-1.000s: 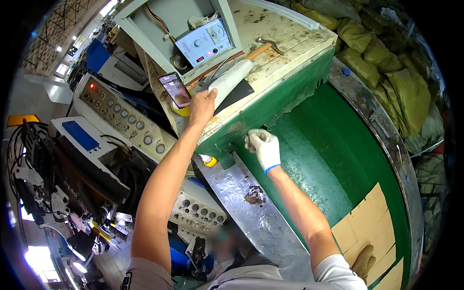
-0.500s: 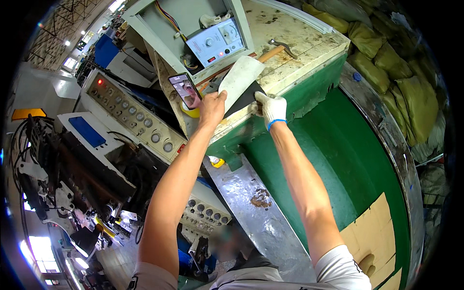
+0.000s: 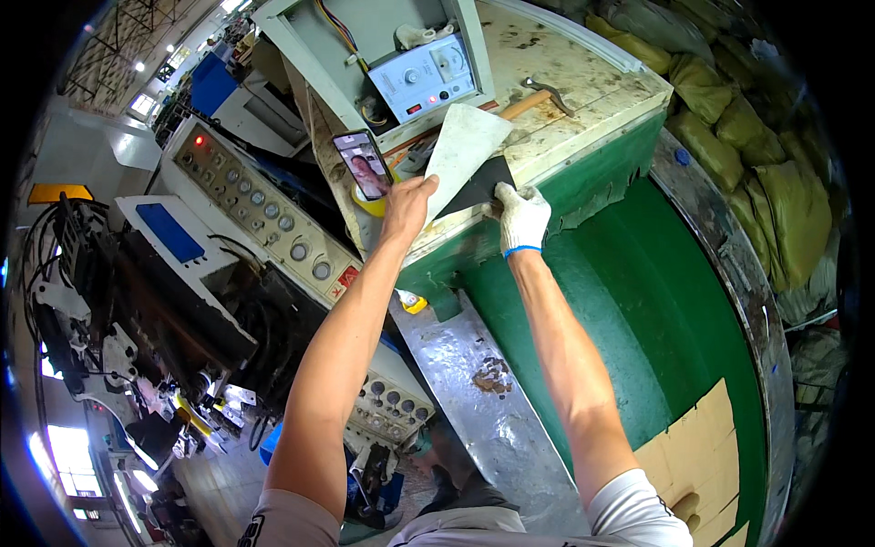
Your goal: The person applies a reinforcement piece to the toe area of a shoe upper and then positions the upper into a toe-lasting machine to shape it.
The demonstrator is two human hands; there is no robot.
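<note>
Pinching the lower end of a pale sheet [image 3: 468, 141] between thumb and fingers, the bare left hand [image 3: 408, 211] is holding it at the near edge of the worktop [image 3: 592, 68]. The sheet is slanting up and to the right, its wide far end reaching toward the hammer [image 3: 529, 104]. The gloved right hand [image 3: 525, 217] is resting at the near right edge of a black sheet [image 3: 481, 185], its fingers curling in narrow; I cannot tell whether they are gripping that edge or only touching it. The black sheet is lying on the worktop, partly under the pale one.

Just left of the bare hand, a phone [image 3: 363, 164] is leaning with its screen lit, and a yellow ring [image 3: 369, 204] is showing beneath it. Behind the sheets, an open metal cabinet [image 3: 374, 27] is standing on the worktop and holding a light-blue control box [image 3: 425, 78] with a red light glowing. The hammer is lying to the right of the cabinet, its head pointing away from the pale sheet. Below the worktop, a green trough [image 3: 638, 255] is curving away to the right, and cardboard [image 3: 697, 442] is covering its near part.
</note>
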